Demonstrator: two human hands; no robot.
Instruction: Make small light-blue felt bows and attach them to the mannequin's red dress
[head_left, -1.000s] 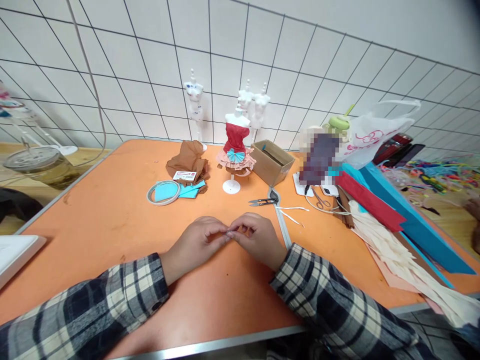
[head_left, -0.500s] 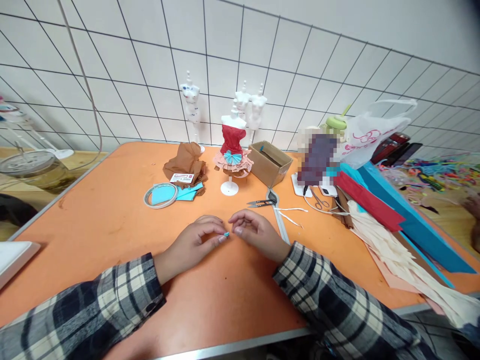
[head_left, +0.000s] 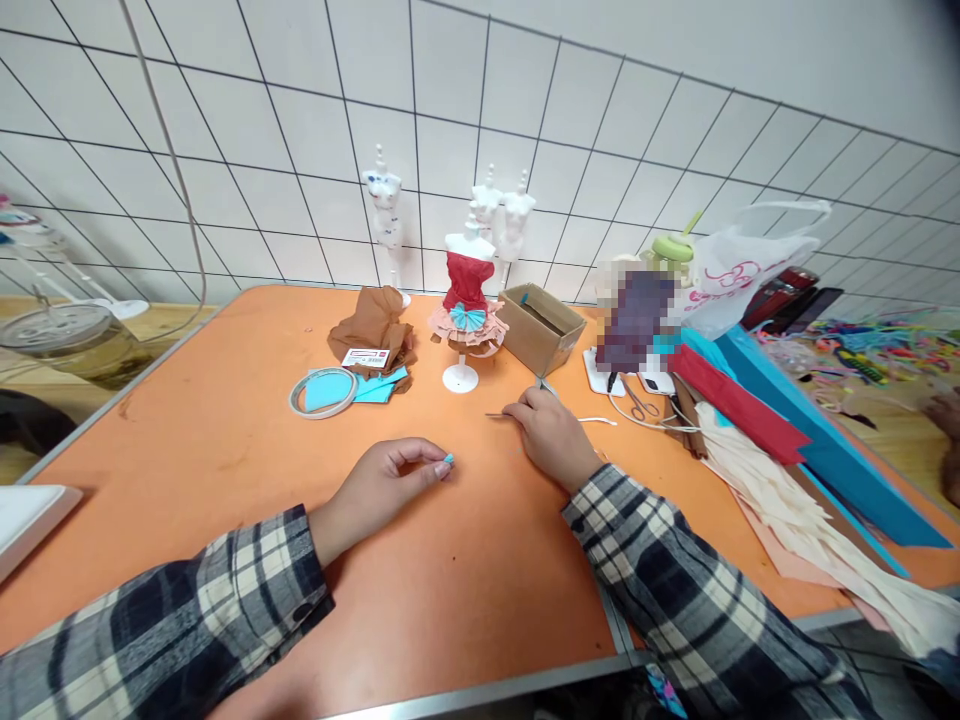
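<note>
My left hand (head_left: 390, 490) pinches a tiny folded piece of light blue paper (head_left: 449, 459) between thumb and fingertips, just above the table. My right hand (head_left: 555, 435) is closed over the black thread snips, and only their blade tips (head_left: 496, 415) stick out on the left; the handles are hidden under the fingers. Beyond the hands stands a small white dress form (head_left: 460, 377) in a red bodice (head_left: 467, 282), with a light blue bow (head_left: 468, 320) at the waist and a ruffled pink and brown skirt (head_left: 491, 332).
Left of the dress form lie crumpled brown paper (head_left: 367, 325), a tape roll (head_left: 295, 396) and blue paper (head_left: 382, 385). A cardboard box (head_left: 551, 345) stands right of it. Scissors (head_left: 643, 408), cables and layered coloured paper (head_left: 742, 400) crowd the right side. More white dress forms (head_left: 385, 205) stand behind.
My right hand has left the left hand's side, moved right and away from me, and closed on the thread snips. My left hand still pinches the blue piece.
</note>
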